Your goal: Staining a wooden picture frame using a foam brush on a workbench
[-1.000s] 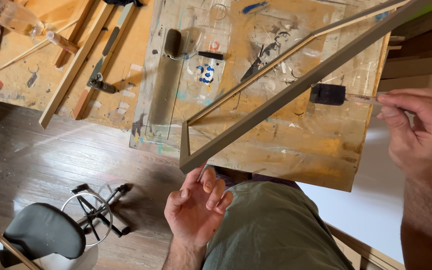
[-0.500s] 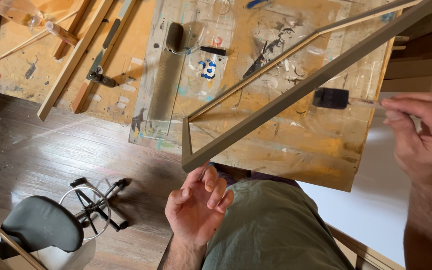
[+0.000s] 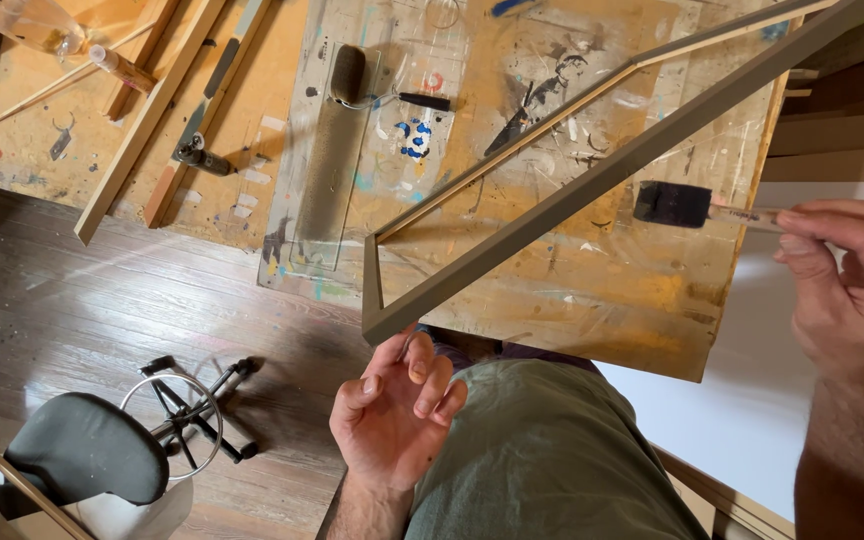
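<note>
Out at the right edge of the head view, my right hand (image 3: 842,275) pinches the thin wooden handle of a foam brush (image 3: 674,204) between thumb and fingertips, the other fingers curled loosely behind. The black foam head hangs just off the outer side of the long grey-brown wooden frame (image 3: 592,185), near it but, as far as I can tell, not touching. I judge the brush to be very light, its foam soft and easily squashed, so a gentle pinch far back on the handle suits it.

Frame next: it lies slanted across the paint-stained counter (image 3: 592,300), one mitred corner jutting over the near edge right above my lap. It looks slender, stiff and light for its length, probably awkward to swing about; if its coat is wet, I judge the corner's underside or the inner edge the safer place to take hold.

Just below that corner, my left hand (image 3: 392,415) sits palm up, fingers half curled, grasping nothing; its fingertips come close under the corner, and I cannot tell whether they touch it.

Farther back on the counter lie a paint roller (image 3: 348,72) on a clear tray and some loose wooden strips (image 3: 142,120). A black stool (image 3: 82,447) stands on the wooden floor to my left.
</note>
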